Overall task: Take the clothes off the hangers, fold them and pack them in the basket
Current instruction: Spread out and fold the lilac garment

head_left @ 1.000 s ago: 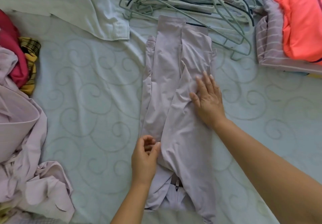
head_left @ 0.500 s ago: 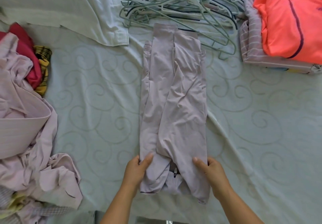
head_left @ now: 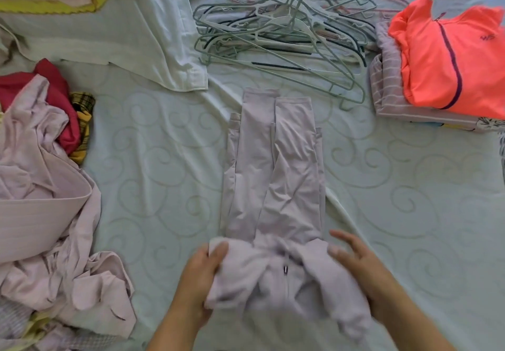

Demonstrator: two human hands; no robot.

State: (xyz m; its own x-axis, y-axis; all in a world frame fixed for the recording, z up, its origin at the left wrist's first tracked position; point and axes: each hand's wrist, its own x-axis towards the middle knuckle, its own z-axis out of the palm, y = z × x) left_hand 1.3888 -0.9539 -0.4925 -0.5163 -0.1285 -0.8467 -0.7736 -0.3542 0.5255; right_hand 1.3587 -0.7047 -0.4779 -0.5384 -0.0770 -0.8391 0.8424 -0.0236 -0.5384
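text: none legible | orange top (head_left: pixel 448 58): small dark chest mark; unreadable

Both hands lift the lilac garment's (head_left: pixel 273 175) near end off the bed (head_left: pixel 153 175). Left hand (head_left: pixel 200 277) grips it. Right hand (head_left: pixel 360 268) is blurred, fingers spread.

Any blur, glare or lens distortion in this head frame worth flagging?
Head view: motion blur on both hands, left and right, and the lilac garment's near end; hangers sharp; wide-angle bending at edges; soft even daylight, no glare.
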